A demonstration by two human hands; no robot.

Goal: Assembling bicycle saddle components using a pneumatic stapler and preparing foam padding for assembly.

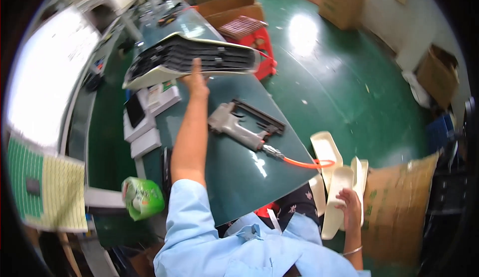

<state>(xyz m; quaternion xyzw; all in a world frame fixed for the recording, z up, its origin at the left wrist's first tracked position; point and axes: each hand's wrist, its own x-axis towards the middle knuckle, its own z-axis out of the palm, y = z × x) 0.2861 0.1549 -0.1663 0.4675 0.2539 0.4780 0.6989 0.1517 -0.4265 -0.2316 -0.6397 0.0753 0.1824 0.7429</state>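
In the head view, held up at eleven o'clock: a long cream-rimmed shell [227, 53], black ribbed inside facing the camera, gripped at the near edge by the left hand [197, 81], thumb over the rim, fingers hidden beneath. At four o'clock: right hand [351, 207] at the cream trays [342, 180], fingers part-curled beside one; cannot tell whether gripping. Near centre, on the green table [214, 177]: a nail gun [237, 130], orange hose [299, 164] trailing toward four o'clock.

Best, judging from this, to keep the shell level, being supported one-handed and likely to tip; to part a single tray from its neighbours by the edge; to keep clear of trigger and hose; and to avoid knocking the white boxes [145, 144] at nine o'clock.
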